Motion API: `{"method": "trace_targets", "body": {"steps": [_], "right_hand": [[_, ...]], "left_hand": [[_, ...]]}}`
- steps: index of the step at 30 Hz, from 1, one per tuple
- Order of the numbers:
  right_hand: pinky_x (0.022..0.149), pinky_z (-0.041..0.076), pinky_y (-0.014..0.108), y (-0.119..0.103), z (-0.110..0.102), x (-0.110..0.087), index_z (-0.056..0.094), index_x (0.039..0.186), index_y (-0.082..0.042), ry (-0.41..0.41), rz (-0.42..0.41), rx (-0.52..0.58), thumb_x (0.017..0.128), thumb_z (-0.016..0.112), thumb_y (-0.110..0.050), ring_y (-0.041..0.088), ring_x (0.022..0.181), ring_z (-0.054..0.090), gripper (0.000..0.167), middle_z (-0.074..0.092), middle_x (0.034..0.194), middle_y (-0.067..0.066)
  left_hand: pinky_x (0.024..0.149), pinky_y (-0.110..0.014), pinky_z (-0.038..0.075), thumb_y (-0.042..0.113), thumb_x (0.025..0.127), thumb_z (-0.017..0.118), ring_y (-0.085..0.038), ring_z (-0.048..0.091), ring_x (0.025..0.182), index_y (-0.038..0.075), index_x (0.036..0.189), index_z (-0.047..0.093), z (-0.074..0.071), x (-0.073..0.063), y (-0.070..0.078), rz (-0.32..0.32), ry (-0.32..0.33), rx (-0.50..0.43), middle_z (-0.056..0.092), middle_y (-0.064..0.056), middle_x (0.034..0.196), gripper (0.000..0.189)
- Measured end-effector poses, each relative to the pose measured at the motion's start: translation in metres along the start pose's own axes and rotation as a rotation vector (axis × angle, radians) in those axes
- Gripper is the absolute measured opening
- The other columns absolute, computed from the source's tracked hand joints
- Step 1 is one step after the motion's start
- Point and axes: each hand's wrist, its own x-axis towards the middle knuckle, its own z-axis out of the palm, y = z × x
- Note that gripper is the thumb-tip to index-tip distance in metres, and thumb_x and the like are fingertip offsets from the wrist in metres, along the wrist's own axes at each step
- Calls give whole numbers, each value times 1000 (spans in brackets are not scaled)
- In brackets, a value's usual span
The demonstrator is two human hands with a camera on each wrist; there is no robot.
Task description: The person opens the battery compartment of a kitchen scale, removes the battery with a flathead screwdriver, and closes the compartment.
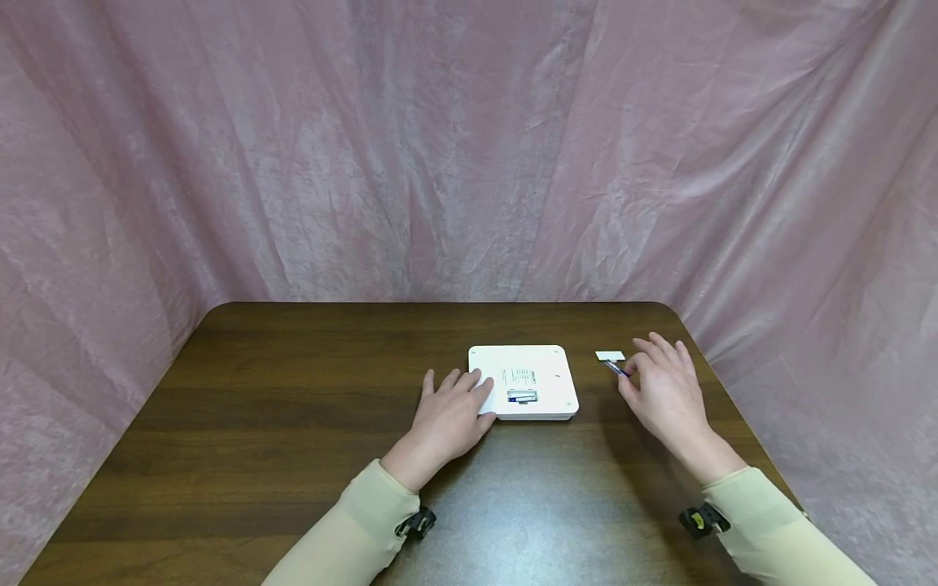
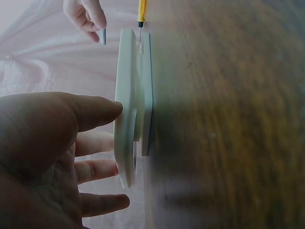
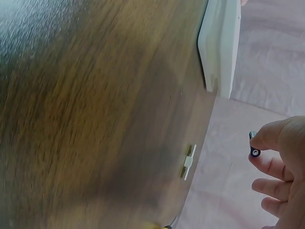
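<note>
A white flat device with rounded corners (image 1: pixel 545 362) lies on the table, its printed underside up. Its small battery compartment is uncovered, with a silver and blue battery (image 1: pixel 523 399) in it. My left hand (image 1: pixel 450 415) rests on the device's left side with fingers spread and fairly straight, the thumb touching its edge. To the right, my right hand (image 1: pixel 665 395) pinches another silver and blue battery (image 3: pixel 254 144) between thumb and index finger, above the table. Just beyond that battery lies a small white cover (image 1: pixel 610 356), also in the right wrist view.
A yellow-handled screwdriver (image 2: pixel 141 12) lies beyond the device in the left wrist view; the head view does not show it. The brown wooden table (image 1: pixel 293 391) has rounded far corners. Pink curtains (image 1: pixel 440 163) hang behind and on both sides.
</note>
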Motion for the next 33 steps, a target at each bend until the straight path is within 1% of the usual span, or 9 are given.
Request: {"method": "trace_targets", "body": {"steps": [6,18,24,27,33], "right_hand": [[129,19,69,8,-1,-1,71,88,-2,-15,47,-4,91,80,-8,53,148,46,12,65,142,32],[126,20,73,20,-1,-3,68,87,-1,-20,95,-44,91,74,-11,53,149,42,12,64,143,33],[125,20,75,28,1,-5,66,85,-1,-10,107,-60,90,71,-11,55,148,43,12,65,140,33],[124,20,76,30,1,-6,66,85,-1,-26,120,-69,91,71,-11,55,148,42,13,64,140,34],[124,18,76,32,1,-6,66,84,-1,-91,149,-97,92,73,-12,56,150,39,15,62,141,36]], "left_hand": [[124,-75,26,47,111,68,-40,46,155,22,162,59,0,0,0,-3,-2,-4,49,-6,170,58],[125,-75,25,47,111,68,-40,46,155,23,163,59,1,0,0,-8,-8,-1,49,-5,170,58],[125,-75,25,48,111,67,-40,45,156,23,163,58,1,0,0,-9,-13,-6,48,-6,171,59],[125,-75,25,48,111,68,-40,45,156,23,163,58,1,0,0,-9,-10,-5,49,-5,170,59],[125,-75,26,48,110,68,-40,46,155,23,163,59,0,-1,0,-7,-7,-3,49,-6,170,59]]}}
